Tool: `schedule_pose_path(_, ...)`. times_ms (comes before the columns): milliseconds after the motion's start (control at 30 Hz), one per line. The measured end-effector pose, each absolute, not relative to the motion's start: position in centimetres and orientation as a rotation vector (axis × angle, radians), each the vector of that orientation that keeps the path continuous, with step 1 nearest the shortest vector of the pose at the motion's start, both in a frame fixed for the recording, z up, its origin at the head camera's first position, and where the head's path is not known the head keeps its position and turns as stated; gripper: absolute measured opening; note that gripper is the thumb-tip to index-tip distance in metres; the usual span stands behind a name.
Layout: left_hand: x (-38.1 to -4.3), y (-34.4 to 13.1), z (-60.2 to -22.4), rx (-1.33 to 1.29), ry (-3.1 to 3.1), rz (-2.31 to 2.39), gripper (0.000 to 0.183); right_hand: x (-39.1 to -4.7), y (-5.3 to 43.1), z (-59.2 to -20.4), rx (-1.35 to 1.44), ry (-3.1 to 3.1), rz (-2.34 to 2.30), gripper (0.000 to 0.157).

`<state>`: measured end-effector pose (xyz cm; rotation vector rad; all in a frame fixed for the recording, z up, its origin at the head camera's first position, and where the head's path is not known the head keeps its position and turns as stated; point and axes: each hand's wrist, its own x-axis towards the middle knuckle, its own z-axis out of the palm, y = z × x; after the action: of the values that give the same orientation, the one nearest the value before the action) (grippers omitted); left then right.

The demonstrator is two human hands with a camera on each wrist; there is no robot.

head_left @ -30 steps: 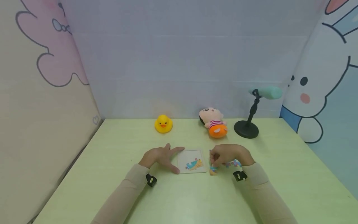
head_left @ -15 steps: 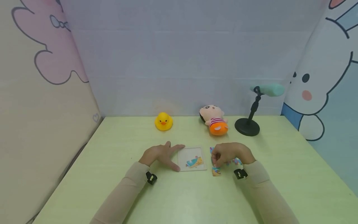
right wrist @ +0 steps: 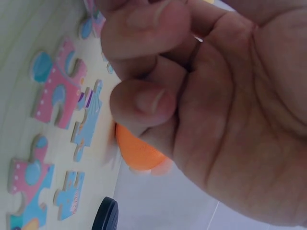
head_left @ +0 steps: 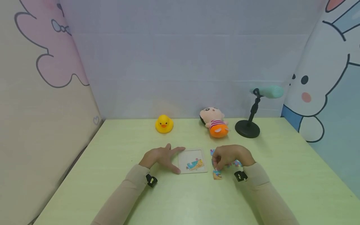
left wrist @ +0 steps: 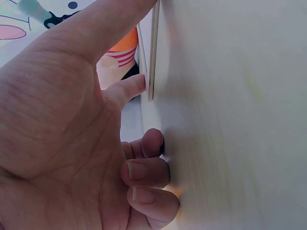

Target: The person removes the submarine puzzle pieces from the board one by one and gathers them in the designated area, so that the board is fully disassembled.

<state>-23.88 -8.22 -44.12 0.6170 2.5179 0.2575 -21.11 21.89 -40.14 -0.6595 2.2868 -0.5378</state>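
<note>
My left hand (head_left: 164, 157) is at the left side of a square puzzle board (head_left: 187, 155). Its thumb and index finger spread straight to the two left corners; in the left wrist view the other fingers bend toward the table. Joined blue and yellow pieces (head_left: 195, 164) lie in the board's lower right. To the right of the board, my right hand (head_left: 227, 156) has its fingers bent, pinching the upper end of a blue and tan puzzle piece (head_left: 217, 175) at the table. Those fingertips are out of sight in the right wrist view.
Loose pink and blue puzzle pieces (right wrist: 60, 88) lie under and beyond the right hand. Farther back stand a yellow duck (head_left: 164, 124), a plush doll (head_left: 215, 122) and a black stand (head_left: 247, 128) with a mint-green top. A wall runs behind the table.
The blue and tan piece by my right fingertips has turned and shifted slightly right and nearer to me. My left hand and the board stay in place.
</note>
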Motion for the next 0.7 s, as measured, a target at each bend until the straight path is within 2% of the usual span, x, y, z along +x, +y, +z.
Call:
schedule_pose_path(500, -23.9, -8.2, -44.3, 0.612, 2.514, 0.246, 0.099, -21.1, 21.7, -39.8, -0.646, 2.333, -0.533, 0.009)
schedule_pose_path(700, -23.9, -8.2, -44.2, 0.616, 2.513, 0.242, 0.099, -21.1, 21.0, -39.8, -0.701, 2.402, -0.519, 0.013)
